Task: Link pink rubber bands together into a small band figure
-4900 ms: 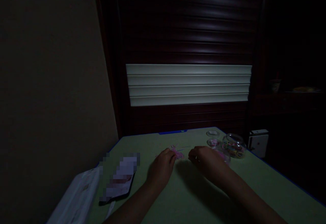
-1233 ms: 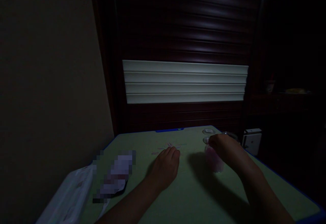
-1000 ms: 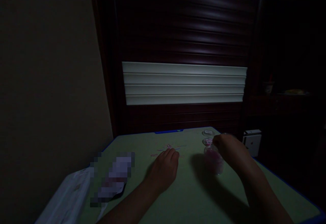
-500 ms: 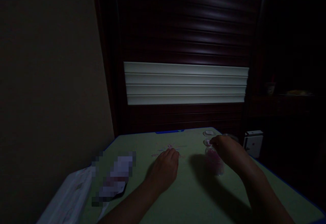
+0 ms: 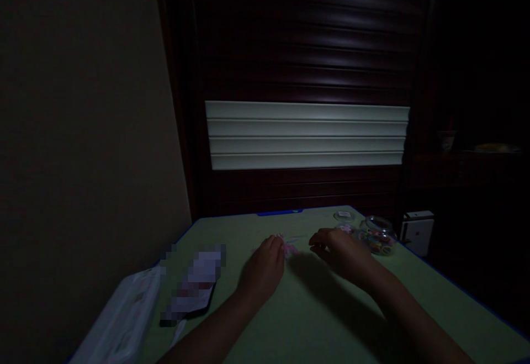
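Observation:
The light is dim and small parts are hard to see. Closed fingers of my left hand (image 5: 265, 264) press against a small pink piece (image 5: 289, 249) on the green tabletop (image 5: 290, 320), with pale thin strands around it. To the right, my right hand (image 5: 343, 253) hovers with thumb and forefinger bent close together; whatever is between them is too small to make out. Behind it sits a small round dish (image 5: 345, 228) with pinkish bits, partly covered by the hand. A clear jar (image 5: 377, 237) of colourful small rings stands right of it.
A clear round lid (image 5: 344, 216) lies at the back right. On the left are a blurred-out flat object (image 5: 199, 281) and a long white box (image 5: 120, 320). A wall (image 5: 91, 132) bounds the left side, and a slatted panel (image 5: 306, 137) stands beyond the table.
My right hand has moved left from the small dish toward my left hand, uncovering the jar. The pink see-through container seen before is now hidden behind it. My left hand has shifted slightly left.

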`<state>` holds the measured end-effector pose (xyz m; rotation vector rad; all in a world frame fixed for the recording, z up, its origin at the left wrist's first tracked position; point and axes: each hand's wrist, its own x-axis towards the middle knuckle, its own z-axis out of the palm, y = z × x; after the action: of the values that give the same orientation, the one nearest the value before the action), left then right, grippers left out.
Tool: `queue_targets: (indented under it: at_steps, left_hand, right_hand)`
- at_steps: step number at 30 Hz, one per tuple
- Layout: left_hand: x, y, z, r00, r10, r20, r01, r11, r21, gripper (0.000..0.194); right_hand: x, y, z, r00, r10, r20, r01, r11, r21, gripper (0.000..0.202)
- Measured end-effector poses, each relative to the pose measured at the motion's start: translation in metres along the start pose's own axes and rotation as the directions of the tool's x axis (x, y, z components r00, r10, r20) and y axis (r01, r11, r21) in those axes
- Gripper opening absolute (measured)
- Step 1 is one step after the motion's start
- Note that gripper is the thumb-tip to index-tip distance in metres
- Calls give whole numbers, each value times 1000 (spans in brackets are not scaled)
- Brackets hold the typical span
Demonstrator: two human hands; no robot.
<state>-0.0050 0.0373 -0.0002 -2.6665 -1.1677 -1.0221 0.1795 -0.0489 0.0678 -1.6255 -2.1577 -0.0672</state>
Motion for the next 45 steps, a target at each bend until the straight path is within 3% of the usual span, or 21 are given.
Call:
queue_targets:
  at_steps: [8, 16, 36, 45]
  left_hand:
    - [-2, 0, 1, 998, 43, 44, -47, 994, 103, 13]
    - [0, -2, 4, 996, -16, 89, 4, 991, 136, 8]
    - [-4, -8, 10, 996, -17, 89, -6, 968, 250, 24]
    - [-5, 0, 7, 993, 28, 117, -61, 955, 290, 29]
  right_hand:
    - [3, -5, 7, 1000, -24, 15, 24, 1000, 6, 21]
    - [1, -5, 5, 1000, -26, 6, 26, 1000, 10, 22]
    - [-1, -4, 6, 999, -38, -9, 38, 999, 31, 20]
    - [1, -4, 6, 999, -36, -8, 36, 999, 25, 20]
